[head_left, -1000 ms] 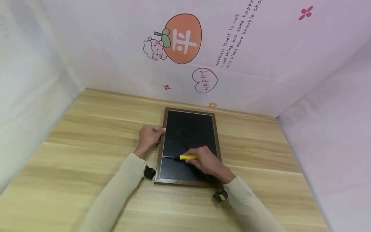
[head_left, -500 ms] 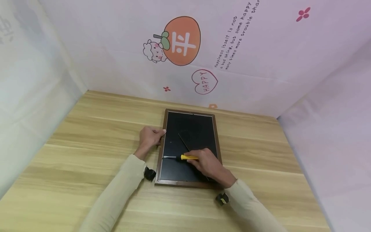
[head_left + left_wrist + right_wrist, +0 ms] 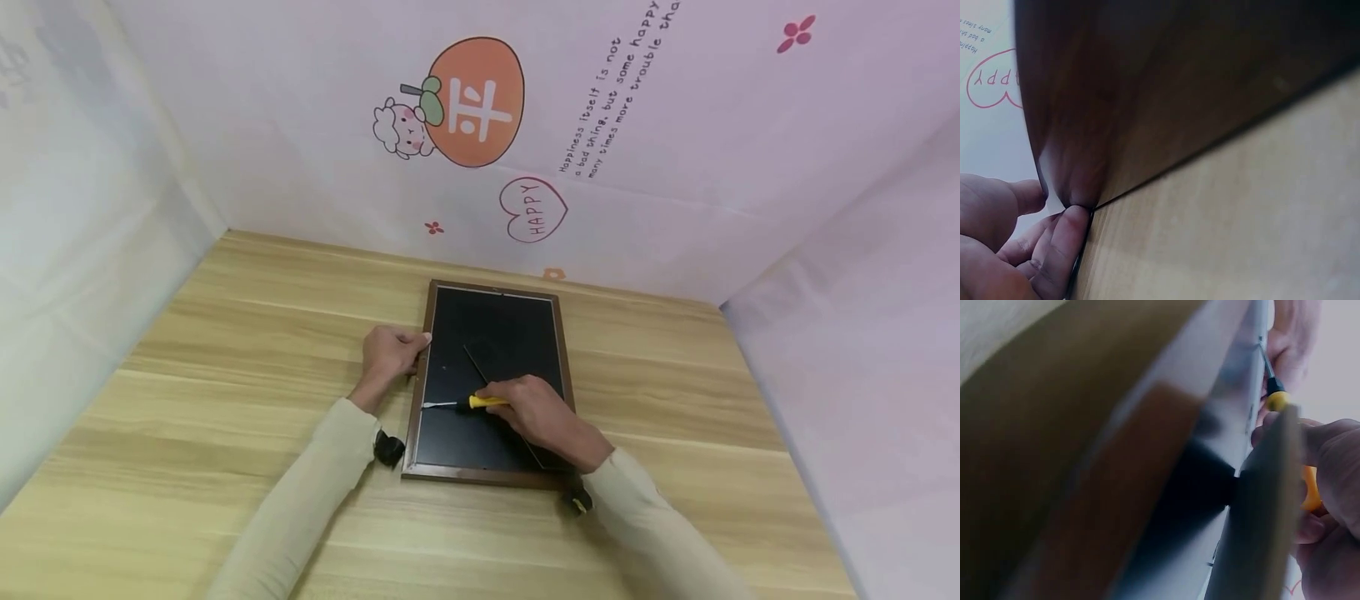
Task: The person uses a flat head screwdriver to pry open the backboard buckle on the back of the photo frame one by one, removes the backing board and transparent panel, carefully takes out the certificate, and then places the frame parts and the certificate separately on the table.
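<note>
A brown picture frame (image 3: 480, 476) lies back side up on the wooden table, its black backing board (image 3: 495, 321) showing. My left hand (image 3: 386, 352) pinches the frame's left side, with the thumb on top and curled fingers low against the outer edge, as the left wrist view shows. My right hand (image 3: 536, 410) grips a yellow and black screwdriver (image 3: 483, 402) held nearly level over the board. The flat metal tip sits at the left inner edge of the frame, by a small metal tab. Under the right hand, a support leg (image 3: 1266, 506) stands out from the backing, partly hidden.
Wood-grained table (image 3: 225, 400) surrounds the frame on every side. Behind it rises a pale printed cloth wall (image 3: 315, 167), close to the frame's far edge. More cloth walls stand at left and right. Black cameras (image 3: 388, 450) sit at both wrists.
The right wrist has shifted slightly, and the screwdriver's handle has turned a little in the fingers. Its tip stays at the left inner edge. The left hand and the frame hold still.
</note>
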A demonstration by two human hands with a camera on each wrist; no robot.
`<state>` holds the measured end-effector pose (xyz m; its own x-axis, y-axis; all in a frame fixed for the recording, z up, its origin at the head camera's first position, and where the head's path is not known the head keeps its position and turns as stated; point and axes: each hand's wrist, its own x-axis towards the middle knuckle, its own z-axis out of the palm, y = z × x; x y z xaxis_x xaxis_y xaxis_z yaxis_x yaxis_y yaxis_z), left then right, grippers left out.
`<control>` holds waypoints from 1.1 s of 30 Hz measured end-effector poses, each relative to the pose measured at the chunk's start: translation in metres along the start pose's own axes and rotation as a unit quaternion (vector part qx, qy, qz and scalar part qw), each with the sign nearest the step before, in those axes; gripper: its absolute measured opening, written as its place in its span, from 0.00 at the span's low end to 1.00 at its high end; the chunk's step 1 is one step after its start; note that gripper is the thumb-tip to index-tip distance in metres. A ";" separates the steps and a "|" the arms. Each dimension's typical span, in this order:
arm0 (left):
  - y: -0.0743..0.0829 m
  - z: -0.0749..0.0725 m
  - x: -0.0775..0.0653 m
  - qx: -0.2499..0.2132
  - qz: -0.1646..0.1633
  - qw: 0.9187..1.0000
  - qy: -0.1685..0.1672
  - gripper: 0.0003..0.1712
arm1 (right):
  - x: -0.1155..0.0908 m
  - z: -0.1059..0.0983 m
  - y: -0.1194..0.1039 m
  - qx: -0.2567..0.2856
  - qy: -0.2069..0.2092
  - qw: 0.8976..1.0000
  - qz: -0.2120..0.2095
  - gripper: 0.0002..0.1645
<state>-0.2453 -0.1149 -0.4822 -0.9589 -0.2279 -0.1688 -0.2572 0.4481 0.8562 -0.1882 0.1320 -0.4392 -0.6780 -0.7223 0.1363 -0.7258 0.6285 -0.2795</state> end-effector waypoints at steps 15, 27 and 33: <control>0.002 0.001 0.002 0.003 0.013 1.000 0.005 0.17 | -0.005 -0.006 -0.003 0.039 -0.030 0.997 0.056 0.13; -0.003 0.000 0.002 0.003 0.010 1.000 0.005 0.16 | -0.008 -0.006 -0.016 0.007 -0.025 0.997 0.075 0.14; -0.002 0.000 0.002 -0.002 0.008 1.000 0.004 0.16 | -0.007 -0.011 -0.027 -0.005 -0.034 0.997 0.065 0.13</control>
<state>-0.2464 -0.1164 -0.4844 -0.9617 -0.2285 -0.1514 -0.2419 0.4477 0.8608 -0.1652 0.1226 -0.4220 -0.7569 -0.6525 0.0357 -0.6340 0.7201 -0.2820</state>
